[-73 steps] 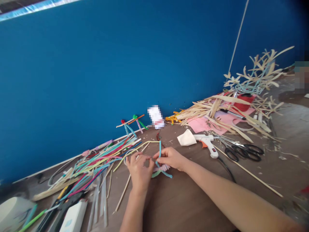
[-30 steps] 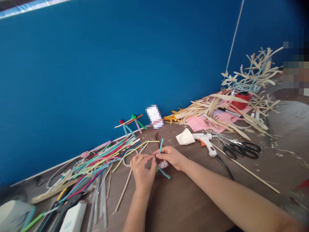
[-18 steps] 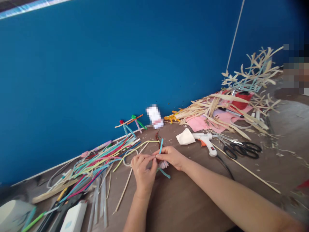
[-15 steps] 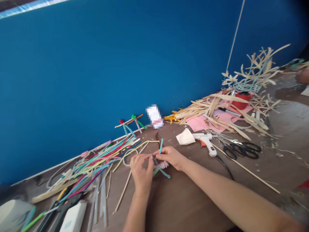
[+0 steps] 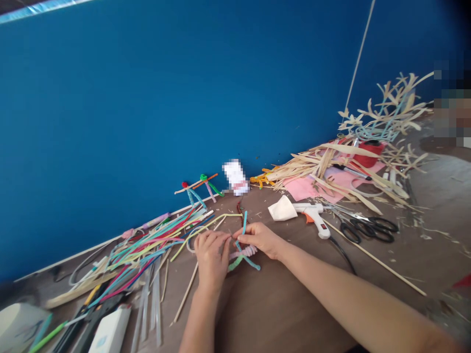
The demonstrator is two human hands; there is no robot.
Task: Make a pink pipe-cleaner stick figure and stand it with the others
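Observation:
My right hand pinches a small pipe-cleaner figure with pale lilac coils and light blue and green limbs. One light blue pipe-cleaner end sticks up above its fingers. Just to the left, my left hand has thumb and fingers drawn together near the figure's upper part. A thin dark bit shows between the two hands' fingertips, too small to name. Behind them on the table lies a dark red-brown pipe cleaner.
Loose coloured pipe cleaners spread to the left, near clear glue sticks. On the right lie a white glue gun, black-handled scissors and a thin wooden stick. Dried strips pile against the blue wall.
My left hand has shifted slightly left and away from my right fingertips, showing more of the figure's lilac and green parts. My right hand stays almost in place.

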